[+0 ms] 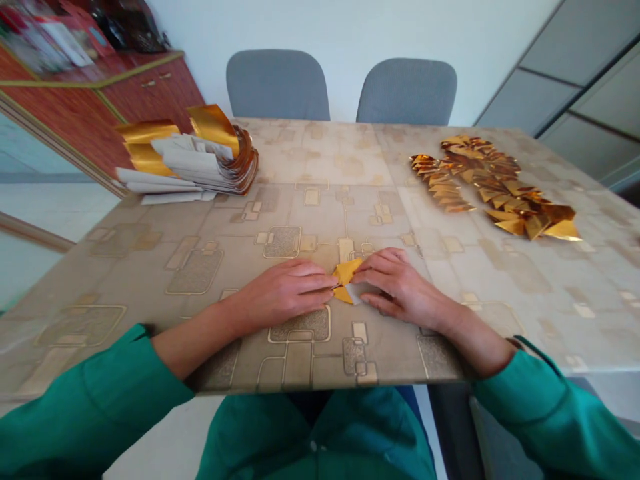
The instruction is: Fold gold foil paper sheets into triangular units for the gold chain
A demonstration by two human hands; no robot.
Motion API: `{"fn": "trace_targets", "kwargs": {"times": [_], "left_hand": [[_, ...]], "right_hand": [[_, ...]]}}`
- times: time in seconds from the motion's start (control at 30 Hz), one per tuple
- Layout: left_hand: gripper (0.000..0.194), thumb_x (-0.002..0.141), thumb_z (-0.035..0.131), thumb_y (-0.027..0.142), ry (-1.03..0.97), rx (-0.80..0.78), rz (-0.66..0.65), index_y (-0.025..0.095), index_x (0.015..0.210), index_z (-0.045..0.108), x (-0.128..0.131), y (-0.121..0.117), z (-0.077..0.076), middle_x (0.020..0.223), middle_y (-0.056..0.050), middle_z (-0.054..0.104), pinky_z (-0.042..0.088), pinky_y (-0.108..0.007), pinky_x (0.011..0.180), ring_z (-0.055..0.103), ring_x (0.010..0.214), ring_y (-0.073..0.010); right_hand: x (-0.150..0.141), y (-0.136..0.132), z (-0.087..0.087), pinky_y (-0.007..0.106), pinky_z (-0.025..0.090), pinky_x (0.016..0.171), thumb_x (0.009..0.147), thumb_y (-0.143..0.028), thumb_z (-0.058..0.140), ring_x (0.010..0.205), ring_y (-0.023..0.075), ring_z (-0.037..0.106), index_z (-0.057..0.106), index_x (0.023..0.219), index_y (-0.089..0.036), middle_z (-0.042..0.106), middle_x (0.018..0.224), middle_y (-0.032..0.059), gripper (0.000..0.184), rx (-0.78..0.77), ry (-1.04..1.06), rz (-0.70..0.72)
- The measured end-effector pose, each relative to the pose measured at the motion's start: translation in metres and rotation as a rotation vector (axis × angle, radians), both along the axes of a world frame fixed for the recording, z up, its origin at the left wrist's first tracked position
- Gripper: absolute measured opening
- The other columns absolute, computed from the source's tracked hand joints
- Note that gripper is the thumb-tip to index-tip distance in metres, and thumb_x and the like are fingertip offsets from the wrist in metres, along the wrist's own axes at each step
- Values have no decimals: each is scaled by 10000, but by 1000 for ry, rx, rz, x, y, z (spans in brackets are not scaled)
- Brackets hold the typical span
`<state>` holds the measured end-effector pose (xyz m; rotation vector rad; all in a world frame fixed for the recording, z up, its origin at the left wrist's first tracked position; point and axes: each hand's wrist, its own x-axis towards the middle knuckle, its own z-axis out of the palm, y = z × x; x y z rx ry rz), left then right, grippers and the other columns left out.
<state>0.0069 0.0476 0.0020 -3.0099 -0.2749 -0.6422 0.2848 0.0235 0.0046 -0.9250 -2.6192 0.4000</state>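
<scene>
A small piece of gold paper (346,275), white on its underside, lies partly folded on the patterned table (200,267) near the front edge. My left hand (283,292) presses on its left side with fingers drawn together. My right hand (400,283) pinches its right side between thumb and fingers. Both arms wear green sleeves.
A stack of gold-and-white paper sheets (190,160) sits at the back left. Rows of folded gold pieces (493,187) lie at the back right. Two grey chairs (277,83) stand behind the table. A red-brown cabinet (100,87) is at the far left.
</scene>
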Motion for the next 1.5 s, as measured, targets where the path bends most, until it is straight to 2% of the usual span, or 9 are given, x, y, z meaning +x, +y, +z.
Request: {"fn": "trace_targets", "kwargs": {"times": [0.27, 0.57, 0.77, 0.9, 1.0, 1.13, 1.3, 1.37, 1.5], "left_hand": [[186, 997, 514, 138, -1, -15, 68, 119, 1059, 688, 9, -8, -4, 1007, -107, 732, 577, -349, 820, 672, 942, -206], [297, 1039, 404, 141, -16, 71, 85, 107, 1018, 699, 9, -7, -1, 1051, -108, 734, 582, -308, 762, 657, 893, -189], [263, 1038, 442, 180, 10, 127, 57, 154, 999, 701, 10, -4, 0, 1044, -83, 743, 566, -310, 778, 667, 890, -179], [287, 1035, 426, 145, -19, 169, 31, 151, 973, 706, 10, -1, -1, 1023, -71, 754, 569, -299, 748, 679, 868, -172], [277, 1030, 437, 138, -30, 193, 21, 143, 967, 707, 9, 0, -2, 1022, -71, 759, 576, -304, 749, 687, 875, -176], [248, 1018, 471, 139, -52, 213, 36, 141, 923, 701, 11, -2, -5, 970, -64, 764, 580, -296, 739, 693, 849, -170], [201, 988, 533, 147, -116, 151, 97, 144, 862, 690, 15, -1, -10, 893, -37, 760, 574, -261, 749, 690, 805, -142], [195, 986, 534, 155, -125, 122, 123, 151, 878, 697, 14, 1, -11, 900, -25, 760, 571, -253, 760, 685, 797, -131], [227, 992, 521, 154, -114, 84, 104, 149, 866, 709, 13, 4, -8, 934, -32, 762, 564, -269, 784, 675, 845, -147]], "right_hand": [[-1, -3, -1, 378, 389, 855, 939, -297, 605, 952, 223, 539, 661, 1105, -191, 620, 980, 69, 205, -16, 21, 20], [-5, -5, 1, 384, 405, 839, 957, -251, 561, 912, 215, 553, 674, 1090, -187, 628, 956, 70, 187, -21, 20, 38], [4, 0, 4, 408, 421, 922, 903, -339, 681, 1035, 234, 550, 646, 1171, -206, 635, 1090, 84, 300, -85, 45, 120], [9, 5, 4, 403, 425, 933, 886, -380, 708, 1061, 231, 559, 635, 1176, -216, 632, 1130, 83, 342, -111, 61, 160], [8, 5, 2, 407, 423, 930, 861, -403, 734, 1063, 235, 557, 629, 1185, -221, 626, 1139, 82, 386, -98, 45, 156], [5, 2, 3, 406, 420, 920, 878, -408, 711, 1056, 237, 553, 632, 1154, -216, 627, 1128, 81, 346, -66, 30, 132], [2, -2, 7, 414, 424, 890, 860, -481, 705, 1009, 254, 550, 621, 1161, -194, 627, 1088, 94, 424, -36, -12, 110], [1, -3, 8, 407, 424, 872, 854, -448, 714, 998, 255, 544, 618, 1128, -187, 625, 1077, 95, 390, -30, -37, 98], [-1, -3, 7, 381, 414, 867, 895, -246, 647, 986, 227, 549, 615, 988, -188, 629, 1040, 74, 115, -54, -5, 71]]}}
